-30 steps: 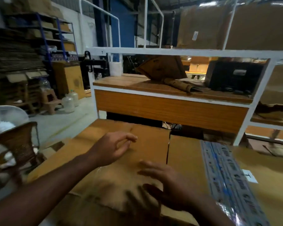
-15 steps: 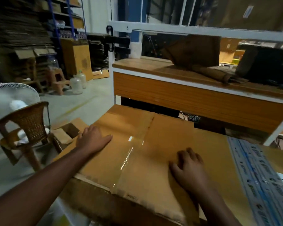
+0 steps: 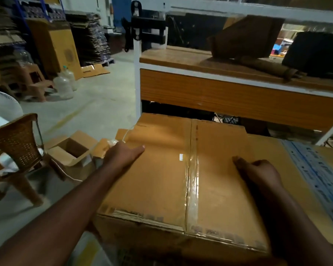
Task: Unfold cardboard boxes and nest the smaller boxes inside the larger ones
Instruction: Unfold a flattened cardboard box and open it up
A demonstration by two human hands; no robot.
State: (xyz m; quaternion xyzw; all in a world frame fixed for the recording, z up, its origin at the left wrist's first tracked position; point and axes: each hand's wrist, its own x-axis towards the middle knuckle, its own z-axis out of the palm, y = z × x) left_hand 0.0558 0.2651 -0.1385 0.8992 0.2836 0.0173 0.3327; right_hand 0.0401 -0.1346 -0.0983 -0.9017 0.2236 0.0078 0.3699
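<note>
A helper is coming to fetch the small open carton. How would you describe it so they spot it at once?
Start at the big taped box under both hands. Look left, down to the floor, beside the brown wicker chair. The small open carton sits there, flaps splayed upward and hollow inside, unlike the sealed box.

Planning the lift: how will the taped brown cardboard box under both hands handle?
The taped brown cardboard box is probably stiff on top, since its flaps are sealed flat. It looks bulky, likely needing both hands. The glossy tape strip may be slippery.

ahead: wooden shelf [image 3: 229, 95] blocks | left: chair [image 3: 17, 148] near floor
</note>
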